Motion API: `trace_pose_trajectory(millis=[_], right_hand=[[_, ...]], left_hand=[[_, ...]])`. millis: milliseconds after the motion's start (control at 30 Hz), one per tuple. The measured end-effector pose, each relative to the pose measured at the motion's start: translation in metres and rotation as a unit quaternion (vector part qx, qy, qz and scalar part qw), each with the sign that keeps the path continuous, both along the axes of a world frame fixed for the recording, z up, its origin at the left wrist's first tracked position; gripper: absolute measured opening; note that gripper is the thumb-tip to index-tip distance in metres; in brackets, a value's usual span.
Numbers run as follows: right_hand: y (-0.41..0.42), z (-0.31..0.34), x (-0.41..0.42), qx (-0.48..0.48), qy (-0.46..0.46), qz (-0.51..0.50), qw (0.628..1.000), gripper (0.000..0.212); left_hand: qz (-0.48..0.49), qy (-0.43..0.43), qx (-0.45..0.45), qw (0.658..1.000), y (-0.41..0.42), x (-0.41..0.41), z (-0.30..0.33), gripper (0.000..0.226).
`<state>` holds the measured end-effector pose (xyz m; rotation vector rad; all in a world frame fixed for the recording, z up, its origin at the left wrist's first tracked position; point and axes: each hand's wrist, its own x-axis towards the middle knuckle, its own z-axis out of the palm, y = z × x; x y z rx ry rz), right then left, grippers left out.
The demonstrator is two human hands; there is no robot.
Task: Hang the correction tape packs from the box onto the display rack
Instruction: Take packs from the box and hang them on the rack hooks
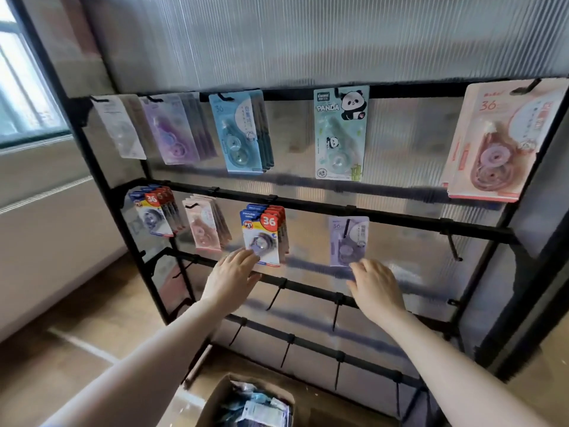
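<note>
matt black metal rack (323,208), ribbed translucent plastic backing (277,41), glossy packs (340,134), seemingly cardboard box (215,399)

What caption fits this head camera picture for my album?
Both hands, left hand and right hand, reach for correction tape packs hanging on the display rack.

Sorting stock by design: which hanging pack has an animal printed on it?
The mint-green panda pack on the top rail, second from the right; the others show only tape dispensers and numbers.

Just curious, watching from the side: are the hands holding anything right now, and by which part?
Nothing is gripped. The left hand touches the bottom edge of the hanging blue-and-red pack with straight fingers; the right hand reaches to the bottom of the purple pack.
</note>
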<state>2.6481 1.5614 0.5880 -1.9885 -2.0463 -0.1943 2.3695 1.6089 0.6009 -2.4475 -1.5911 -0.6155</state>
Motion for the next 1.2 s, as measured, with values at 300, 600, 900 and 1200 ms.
trace_pose_trajectory(millis=[300, 600, 900, 1200], right_hand=[[0.019, -0.025, -0.051, -0.036, -0.029, 0.03, 0.998, 0.04], [0.053, -0.067, -0.127, -0.103, -0.026, 0.014, 0.994, 0.038], [0.074, -0.146, -0.198, -0.174, 0.004, -0.02, 0.985, 0.042], [0.074, -0.282, -0.207, -0.267, 0.022, -0.018, 0.963, 0.04]], left_hand=[[0.035, -0.009, -0.025, 0.999, -0.002, -0.056, -0.032, 0.04], [0.029, -0.028, -0.087, 0.995, 0.037, -0.128, -0.084, 0.042], [0.008, 0.023, -0.176, 0.984, 0.081, -0.195, -0.17, 0.042], [0.018, 0.018, -0.309, 0.951, 0.071, -0.215, -0.306, 0.048]])
